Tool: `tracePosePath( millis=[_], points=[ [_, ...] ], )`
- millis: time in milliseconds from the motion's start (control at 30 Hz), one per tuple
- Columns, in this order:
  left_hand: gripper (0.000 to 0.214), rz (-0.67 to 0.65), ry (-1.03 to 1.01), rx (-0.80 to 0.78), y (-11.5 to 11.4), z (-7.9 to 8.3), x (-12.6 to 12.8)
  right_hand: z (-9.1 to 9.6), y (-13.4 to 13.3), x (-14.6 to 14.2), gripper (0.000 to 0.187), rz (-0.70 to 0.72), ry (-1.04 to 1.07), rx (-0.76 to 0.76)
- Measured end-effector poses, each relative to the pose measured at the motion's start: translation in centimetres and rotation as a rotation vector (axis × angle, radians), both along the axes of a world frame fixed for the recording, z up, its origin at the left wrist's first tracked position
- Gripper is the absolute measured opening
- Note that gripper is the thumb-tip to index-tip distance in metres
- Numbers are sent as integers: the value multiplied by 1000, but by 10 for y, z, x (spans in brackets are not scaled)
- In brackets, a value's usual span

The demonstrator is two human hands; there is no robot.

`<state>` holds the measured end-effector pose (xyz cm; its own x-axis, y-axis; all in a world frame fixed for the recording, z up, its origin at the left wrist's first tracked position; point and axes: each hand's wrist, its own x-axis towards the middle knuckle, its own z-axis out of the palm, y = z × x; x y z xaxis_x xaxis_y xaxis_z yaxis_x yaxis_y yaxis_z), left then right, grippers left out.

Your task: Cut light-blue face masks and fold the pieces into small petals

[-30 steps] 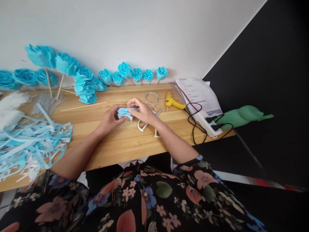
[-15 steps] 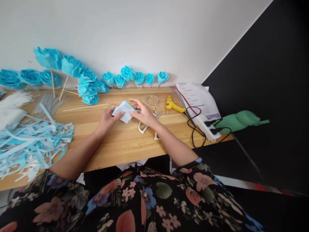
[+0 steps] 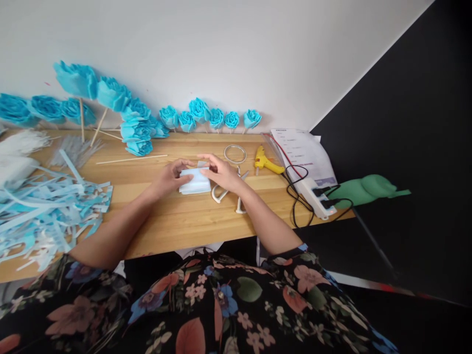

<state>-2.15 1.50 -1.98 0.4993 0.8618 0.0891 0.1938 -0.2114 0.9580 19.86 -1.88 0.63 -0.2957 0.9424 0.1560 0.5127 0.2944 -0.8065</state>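
Between my two hands is a small stack of pale blue sheets [image 3: 195,183], squared up, low over the wooden table; whether it rests on the wood I cannot tell. My left hand [image 3: 172,177] holds its left side, thumb on top and fingers behind. The right corner is gripped by my right hand [image 3: 224,175], its thumb on the top face and index finger stretched over the far edge. A small greyish translucent piece [image 3: 201,163] shows behind the stack near those fingertips. Partly under my right wrist lie white-handled scissors [image 3: 219,197].
Blue paper flowers [image 3: 135,129] on sticks line the wall. Blue strips [image 3: 47,211] heap at the left; a thin stick [image 3: 132,160] lies behind my hands. Right are a ring [image 3: 235,154], yellow glue gun [image 3: 268,162], papers [image 3: 308,152], power strip [image 3: 313,199] and green object [image 3: 363,191].
The sheets were tilted up with a corner pointing at me; now they lie flatter, with a straight edge facing me. Both hands have shifted slightly right, and the view has moved a little.
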Motion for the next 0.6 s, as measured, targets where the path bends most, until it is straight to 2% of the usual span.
tracePosePath(
  millis=[167, 300, 467, 600],
  points=[
    [48, -97, 7, -15, -3, 2, 0, 3, 13, 21, 30, -258, -419, 192],
    [42, -120, 25, -12, -6, 1, 2, -2, 16, 22, 24, -278, -666, 176],
    [30, 73, 257, 284, -5, -11, 2, -8, 15, 14, 9, -249, -643, 195],
    [31, 111, 369, 491, -3, -14, 1, -5, 15, 11, 8, -299, -405, 219]
  ],
)
